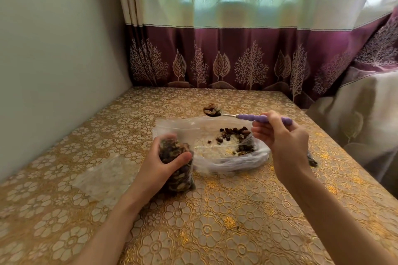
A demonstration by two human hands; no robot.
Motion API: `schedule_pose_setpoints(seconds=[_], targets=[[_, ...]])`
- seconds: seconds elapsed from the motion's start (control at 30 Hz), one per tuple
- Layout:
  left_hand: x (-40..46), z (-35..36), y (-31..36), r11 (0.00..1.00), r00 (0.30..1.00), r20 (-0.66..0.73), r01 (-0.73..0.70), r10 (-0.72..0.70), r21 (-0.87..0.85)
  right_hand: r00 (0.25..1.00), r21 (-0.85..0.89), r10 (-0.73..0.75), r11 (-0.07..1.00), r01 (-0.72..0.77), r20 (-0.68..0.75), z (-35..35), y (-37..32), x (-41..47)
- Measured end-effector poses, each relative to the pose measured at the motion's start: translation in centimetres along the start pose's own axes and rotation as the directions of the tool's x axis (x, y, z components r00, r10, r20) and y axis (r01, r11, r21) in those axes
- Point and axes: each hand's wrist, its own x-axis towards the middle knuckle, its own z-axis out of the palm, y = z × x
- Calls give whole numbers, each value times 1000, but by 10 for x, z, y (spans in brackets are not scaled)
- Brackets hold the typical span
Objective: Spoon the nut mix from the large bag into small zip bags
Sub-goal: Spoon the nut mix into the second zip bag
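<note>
Purple-handled spoon (247, 116), pinched in right hand (280, 135), is carrying nuts; left hand (165, 163) is clamping the full small bag (178, 170). Overfilling may be risking spills onto the counter (215, 221).

A table (215, 221) with a gold flower cloth is sitting against a plain wall (53, 60). Daylight is glowing through the curtain (215, 28) behind it.

Small bag (178, 168) in L hand (159, 168), left of large bag (215, 146); spoon (247, 116) above, in R hand (284, 137)
</note>
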Motion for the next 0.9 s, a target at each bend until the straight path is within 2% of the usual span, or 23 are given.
schedule_pose_setpoints(seconds=[0.23, 0.47, 0.6, 0.77, 0.9], targets=[[0, 0, 2, 1000, 1000, 2, -9, 9, 8, 977, 30, 49, 998, -56, 207, 20, -17, -18], [0, -1, 1, 1000, 1000, 10, -5, 5, -19, 943, -111, -57, 989, 98, 329, 23, -13, -20], [-1, 0, 1, 999, 1000, -14, 2, -2, -32, 963, -52, -62, 996, 78, 261, 19, -12, -15], [-3, 2, 6, 997, 999, -21, -34, 33, -72, 994, 21, 62, 998, -64, 92, 4, 2, -1], [-4, 10, 6, 996, 999, 18, -38, 40, -86, 988, -122, 155, 980, -156, -18, -15, 25, 13]])
